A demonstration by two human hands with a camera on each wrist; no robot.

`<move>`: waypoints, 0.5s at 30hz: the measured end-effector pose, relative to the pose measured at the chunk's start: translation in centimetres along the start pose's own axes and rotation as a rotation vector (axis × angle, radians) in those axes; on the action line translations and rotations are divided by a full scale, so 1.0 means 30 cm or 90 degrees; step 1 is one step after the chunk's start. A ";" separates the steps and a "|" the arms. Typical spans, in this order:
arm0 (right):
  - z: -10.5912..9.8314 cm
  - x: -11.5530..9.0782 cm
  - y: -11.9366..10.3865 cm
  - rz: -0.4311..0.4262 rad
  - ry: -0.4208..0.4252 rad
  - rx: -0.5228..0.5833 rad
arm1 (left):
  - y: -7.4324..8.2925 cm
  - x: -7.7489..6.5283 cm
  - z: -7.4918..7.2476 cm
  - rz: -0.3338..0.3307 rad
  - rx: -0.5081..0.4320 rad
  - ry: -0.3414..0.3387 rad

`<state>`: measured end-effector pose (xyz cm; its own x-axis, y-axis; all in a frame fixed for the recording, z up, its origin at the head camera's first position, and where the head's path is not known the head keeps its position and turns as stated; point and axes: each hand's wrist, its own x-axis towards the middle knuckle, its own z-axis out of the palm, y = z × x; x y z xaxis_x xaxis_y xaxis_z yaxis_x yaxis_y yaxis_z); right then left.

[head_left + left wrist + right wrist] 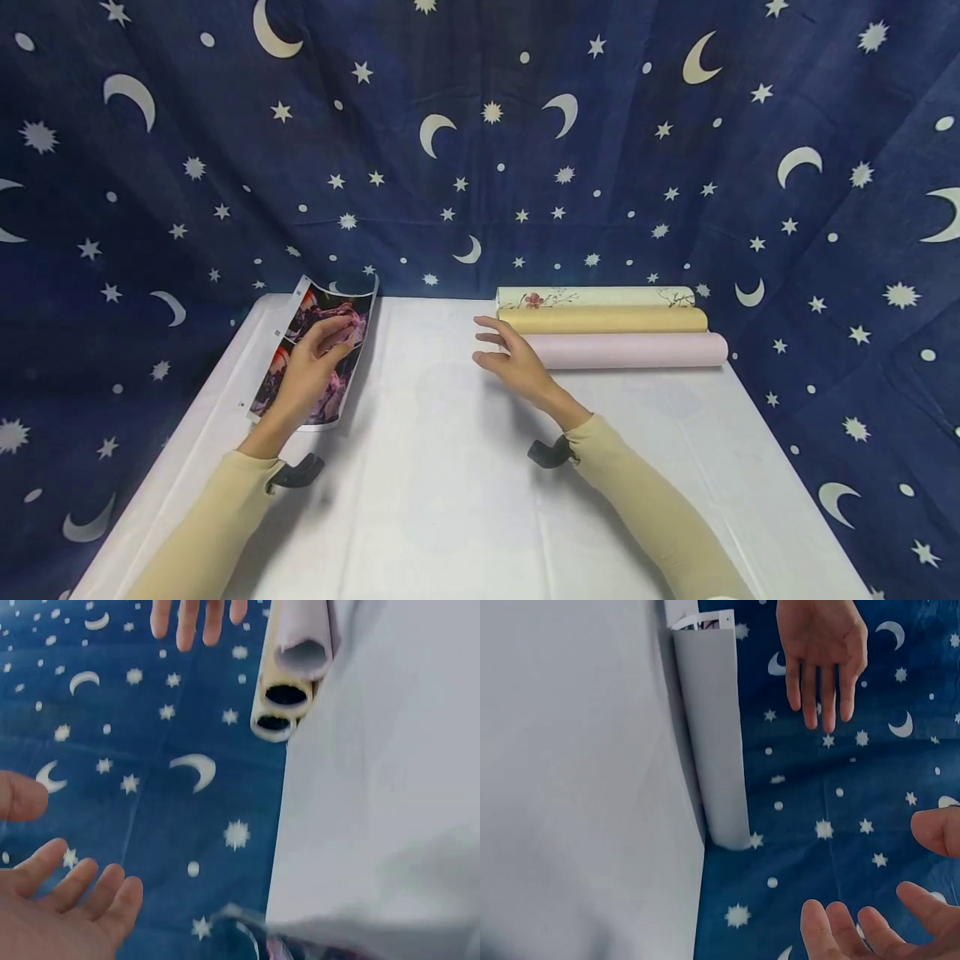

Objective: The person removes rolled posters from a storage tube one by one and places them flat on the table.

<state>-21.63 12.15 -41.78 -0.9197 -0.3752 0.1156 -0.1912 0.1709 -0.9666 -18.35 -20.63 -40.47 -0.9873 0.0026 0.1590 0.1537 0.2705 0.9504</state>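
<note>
At the table's far left lies a dark printed sheet point(322, 300) with pink and red pictures and a curled edge. My left hand point(311, 362) hovers over it, fingers loosely bent and holding nothing. The sheet's pale, curved back point(712, 727) shows in the right wrist view. My right hand point(517, 362) is held above the table with spread, relaxed fingers and nothing in them. It overlaps the left end of a pale pink roll point(630, 351) in the head view. Behind that lie a yellow roll point(607, 320) and a cream roll point(600, 297) with a flower print.
A white-covered table point(442, 467) stretches between and in front of the hands. Dark blue cloth point(480, 150) with moons and stars hangs behind the table and along both sides. Black wrist mounts point(551, 452) stick out from the beige sleeves point(652, 500).
</note>
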 end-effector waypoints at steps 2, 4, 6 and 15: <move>-0.022 -0.018 0.007 -0.001 0.008 -0.006 | 0.002 -0.005 0.027 0.006 -0.024 0.003; -0.046 -0.036 0.018 -0.002 0.015 -0.003 | 0.002 -0.007 0.055 0.006 -0.050 0.002; -0.068 -0.053 0.026 0.003 0.023 0.010 | 0.001 -0.010 0.082 0.002 -0.066 0.006; -0.176 -0.117 0.062 0.015 0.064 -0.016 | -0.013 -0.021 0.204 -0.012 -0.107 -0.038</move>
<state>-20.57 18.60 -42.76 -0.9535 -0.2779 0.1169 -0.1768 0.2014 -0.9634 -18.03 -14.86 -42.59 -0.9899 0.0573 0.1300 0.1355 0.1068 0.9850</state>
